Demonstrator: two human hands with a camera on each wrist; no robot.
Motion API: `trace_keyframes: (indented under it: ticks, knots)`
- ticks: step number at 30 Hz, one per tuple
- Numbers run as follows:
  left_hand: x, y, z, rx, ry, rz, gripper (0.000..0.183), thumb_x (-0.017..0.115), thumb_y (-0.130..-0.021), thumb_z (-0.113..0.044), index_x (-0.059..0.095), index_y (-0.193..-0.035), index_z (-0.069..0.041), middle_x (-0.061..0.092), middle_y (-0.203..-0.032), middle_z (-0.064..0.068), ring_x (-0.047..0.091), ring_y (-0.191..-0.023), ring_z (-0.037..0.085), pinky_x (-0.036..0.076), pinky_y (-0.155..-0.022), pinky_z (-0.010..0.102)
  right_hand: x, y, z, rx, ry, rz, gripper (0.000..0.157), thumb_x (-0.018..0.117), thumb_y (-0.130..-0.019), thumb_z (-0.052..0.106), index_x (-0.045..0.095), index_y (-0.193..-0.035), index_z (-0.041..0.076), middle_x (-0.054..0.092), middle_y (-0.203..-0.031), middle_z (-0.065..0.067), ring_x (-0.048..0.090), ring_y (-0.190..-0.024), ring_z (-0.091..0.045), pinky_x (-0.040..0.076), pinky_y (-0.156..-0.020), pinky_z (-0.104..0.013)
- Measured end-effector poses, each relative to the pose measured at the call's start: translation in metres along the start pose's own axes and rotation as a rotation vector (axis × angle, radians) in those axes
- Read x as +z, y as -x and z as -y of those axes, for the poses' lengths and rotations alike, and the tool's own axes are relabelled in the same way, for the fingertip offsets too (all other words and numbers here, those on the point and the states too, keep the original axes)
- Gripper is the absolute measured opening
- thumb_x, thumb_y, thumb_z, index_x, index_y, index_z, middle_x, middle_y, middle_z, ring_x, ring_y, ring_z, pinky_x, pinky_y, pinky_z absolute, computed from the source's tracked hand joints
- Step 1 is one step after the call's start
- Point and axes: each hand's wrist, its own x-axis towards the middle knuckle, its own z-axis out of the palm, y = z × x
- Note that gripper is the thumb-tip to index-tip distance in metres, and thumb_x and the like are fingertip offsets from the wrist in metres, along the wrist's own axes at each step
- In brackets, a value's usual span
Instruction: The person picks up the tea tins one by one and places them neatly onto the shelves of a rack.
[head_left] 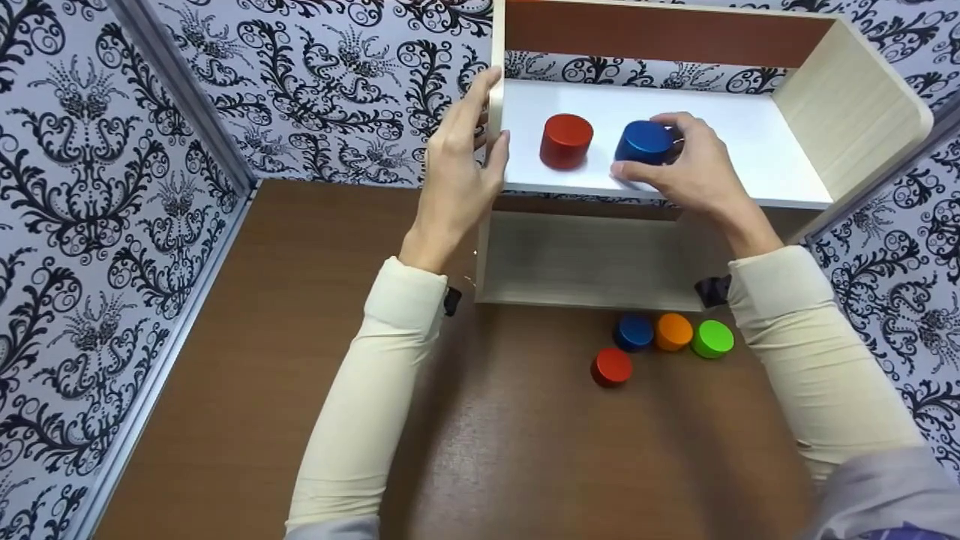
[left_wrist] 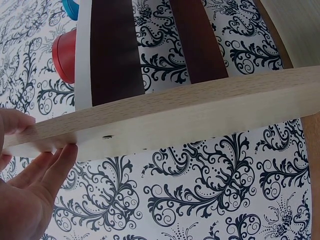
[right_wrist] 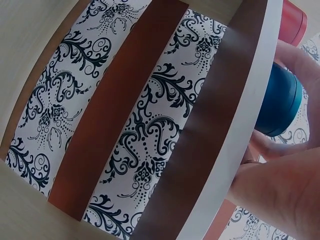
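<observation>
On the white upper shelf (head_left: 720, 161) stands a red cylindrical container (head_left: 566, 141), with a blue one (head_left: 645, 142) to its right. My right hand (head_left: 694, 161) grips the blue container between thumb and fingers; the right wrist view shows the blue container (right_wrist: 280, 100) at the shelf's edge. With thumb in front and fingers along the outer face, my left hand (head_left: 461, 154) holds the left side panel of the shelf unit (head_left: 495, 97). In the left wrist view the fingers (left_wrist: 59, 167) touch the panel's edge (left_wrist: 175, 107).
Below the shelf, on the brown table (head_left: 525, 450), stand another blue container (head_left: 634, 332), an orange one (head_left: 673, 331), a green one (head_left: 712, 339) and a second red one (head_left: 612, 367). The unit's lower compartment (head_left: 585, 259) is behind them. Patterned walls (head_left: 337, 90) enclose the table.
</observation>
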Motion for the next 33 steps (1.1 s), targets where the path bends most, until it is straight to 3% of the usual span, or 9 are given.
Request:
trace_keyframes:
  ticks: [6, 15, 23, 33]
  knots:
    - [0.000, 0.000, 0.001, 0.026, 0.001, -0.015, 0.059, 0.065, -0.093, 0.005, 0.046, -0.149, -0.001, 0.061, -0.123, 0.020, 0.062, -0.115, 0.025, 0.057, -0.094, 0.019, -0.003, 0.007, -0.004, -0.028, -0.005, -0.053, 0.091, 0.080, -0.085, 0.044, 0.034, -0.155, 0.009, 0.045, -0.142, -0.019, 0.046, -0.121, -0.032, 0.050, -0.103, -0.039]
    - [0.001, 0.000, 0.001, 0.016, 0.005, -0.006, 0.059, 0.065, -0.093, 0.004, 0.046, -0.149, -0.001, 0.060, -0.125, 0.020, 0.062, -0.116, 0.025, 0.057, -0.094, 0.019, -0.014, 0.022, -0.014, -0.057, -0.056, -0.138, 0.088, 0.083, -0.084, 0.043, 0.040, -0.153, 0.010, 0.050, -0.137, -0.015, 0.051, -0.114, -0.026, 0.053, -0.094, -0.030]
    - [0.001, 0.000, 0.001, 0.011, 0.017, -0.008, 0.060, 0.065, -0.093, 0.005, 0.045, -0.149, -0.001, 0.060, -0.126, 0.021, 0.062, -0.116, 0.026, 0.057, -0.095, 0.019, -0.019, 0.037, -0.022, -0.106, -0.121, -0.208, 0.078, 0.083, -0.085, 0.034, 0.047, -0.149, 0.008, 0.052, -0.131, -0.016, 0.052, -0.107, -0.022, 0.050, -0.094, -0.028]
    - [0.001, 0.001, 0.001, 0.050, 0.001, -0.034, 0.060, 0.065, -0.092, 0.006, 0.046, -0.148, 0.000, 0.060, -0.129, 0.022, 0.060, -0.119, 0.026, 0.056, -0.097, 0.019, -0.018, 0.062, -0.024, -0.175, -0.193, -0.289, 0.067, 0.085, -0.084, 0.025, 0.056, -0.141, 0.010, 0.055, -0.127, -0.011, 0.052, -0.111, -0.019, 0.052, -0.091, -0.021]
